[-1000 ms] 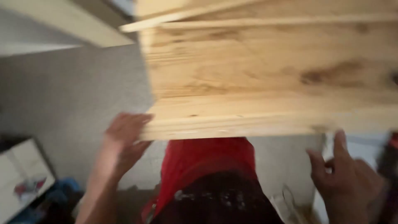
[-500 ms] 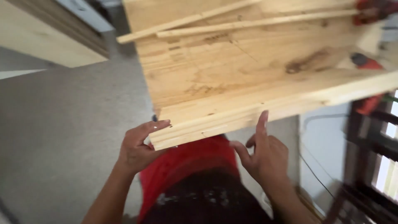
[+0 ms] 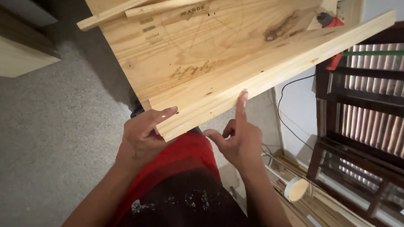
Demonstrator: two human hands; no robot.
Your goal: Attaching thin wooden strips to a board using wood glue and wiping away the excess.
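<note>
A pale pine plank (image 3: pixel 269 71) lies along the near edge of a plywood benchtop (image 3: pixel 189 46). The left hand (image 3: pixel 141 138) pinches its end corner; the right hand (image 3: pixel 237 141) presses one extended fingertip to its edge. Grey speckled floor (image 3: pixel 50 138) below, slatted dark shutters (image 3: pixel 366 109) alongside.

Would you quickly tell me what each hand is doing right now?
Left hand: fingers curled around the near corner of the wooden board, gripping it.
Right hand: open, holding nothing, its forefinger tip touching the board's front edge.
</note>
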